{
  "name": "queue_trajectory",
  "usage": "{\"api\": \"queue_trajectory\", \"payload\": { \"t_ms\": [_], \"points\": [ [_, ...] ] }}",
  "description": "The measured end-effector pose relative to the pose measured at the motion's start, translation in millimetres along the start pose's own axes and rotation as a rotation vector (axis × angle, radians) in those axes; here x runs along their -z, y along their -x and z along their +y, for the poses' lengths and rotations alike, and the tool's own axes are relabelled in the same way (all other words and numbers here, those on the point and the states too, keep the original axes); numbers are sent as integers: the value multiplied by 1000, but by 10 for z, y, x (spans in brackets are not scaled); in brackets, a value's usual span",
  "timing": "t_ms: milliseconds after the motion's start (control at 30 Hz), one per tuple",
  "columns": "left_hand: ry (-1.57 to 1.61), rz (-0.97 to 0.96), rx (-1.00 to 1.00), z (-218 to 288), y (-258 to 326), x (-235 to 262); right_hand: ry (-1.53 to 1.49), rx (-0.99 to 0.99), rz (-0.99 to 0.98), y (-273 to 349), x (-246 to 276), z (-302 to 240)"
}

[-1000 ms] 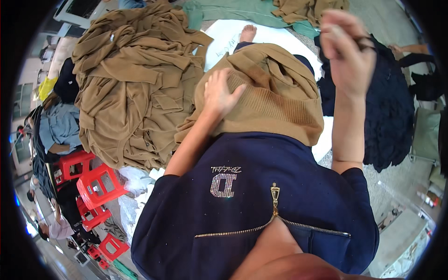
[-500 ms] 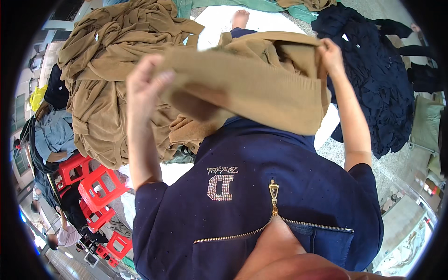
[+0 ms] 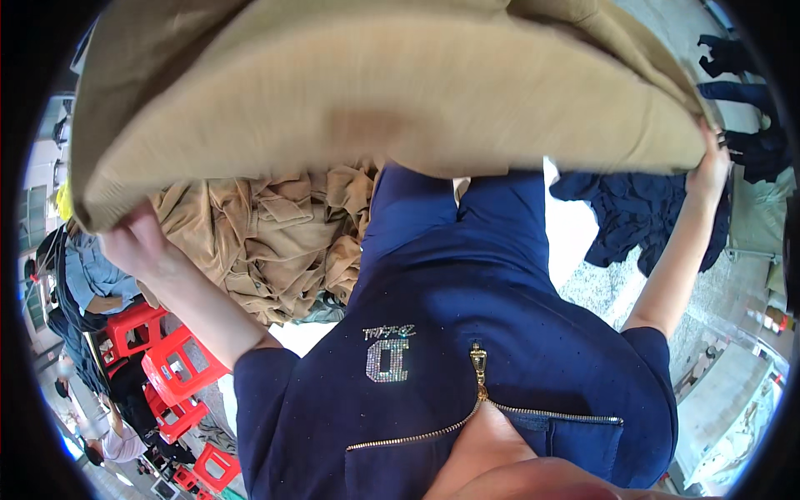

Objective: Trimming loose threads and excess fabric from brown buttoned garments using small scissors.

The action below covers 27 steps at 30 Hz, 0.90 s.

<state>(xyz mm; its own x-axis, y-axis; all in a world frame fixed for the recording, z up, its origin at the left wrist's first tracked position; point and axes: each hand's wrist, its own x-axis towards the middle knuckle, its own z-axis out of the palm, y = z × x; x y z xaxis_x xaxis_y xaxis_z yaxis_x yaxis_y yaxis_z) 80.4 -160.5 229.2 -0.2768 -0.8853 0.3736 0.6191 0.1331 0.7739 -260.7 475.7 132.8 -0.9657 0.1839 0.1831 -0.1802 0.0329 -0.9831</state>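
A tan knitted sweater (image 3: 417, 92) with a broad ribbed hem is spread wide across the top of the view, blurred by motion. My left hand (image 3: 140, 242) grips one end of the hem, its fingers partly behind the cloth. At the other end, my right hand (image 3: 710, 171) is closed on the hem's corner. Between them the hem bows upward in a long arc, and the rest of the sweater runs out of the picture at the top. Below it on the left lies a heap of tan garments (image 3: 258, 242), partly hidden by the raised cloth.
On the right is a pile of dark navy garments (image 3: 621, 217), partly covered by the sweater. Several red plastic stools (image 3: 183, 362) stand at the left, near some grey-blue clothing (image 3: 96, 271). A person (image 3: 117, 442) is farther off at the lower left.
Both hands have moved farther apart, pulling the sweater's hem wide. The sweater has come up and now covers the upper view, hiding much of both piles.
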Motion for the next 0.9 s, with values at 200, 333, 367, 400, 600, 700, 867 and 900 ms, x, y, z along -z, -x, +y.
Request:
{"api": "queue_trajectory", "payload": {
  "t_ms": [200,333,367,400,600,700,867,900],
  "points": [
    [-636,-219,807,-980,699,1598,475,-439,-214,1342,102,1074],
    [-1100,-648,1015,-1533,955,1913,370,-870,-372,1796,279,1874],
    [-1167,-649,948,-1620,969,1794,372,-885,-447,1846,173,1746],
    [-1627,-803,579,-1721,946,1654,414,-844,-435,1893,27,1695],
    [-796,-1004,362,-2324,1289,-172,324,-626,-272,1912,-177,1647],
    [-847,-1195,365,-2598,1596,-1053,408,-549,-255,1860,-77,1552],
    [-1158,-1611,22,-3422,1844,-1645,488,-209,-89,1895,-261,1322],
    [-1209,-1792,102,-3565,1769,-1685,552,-75,-81,1897,-345,1260]
  ]
}}
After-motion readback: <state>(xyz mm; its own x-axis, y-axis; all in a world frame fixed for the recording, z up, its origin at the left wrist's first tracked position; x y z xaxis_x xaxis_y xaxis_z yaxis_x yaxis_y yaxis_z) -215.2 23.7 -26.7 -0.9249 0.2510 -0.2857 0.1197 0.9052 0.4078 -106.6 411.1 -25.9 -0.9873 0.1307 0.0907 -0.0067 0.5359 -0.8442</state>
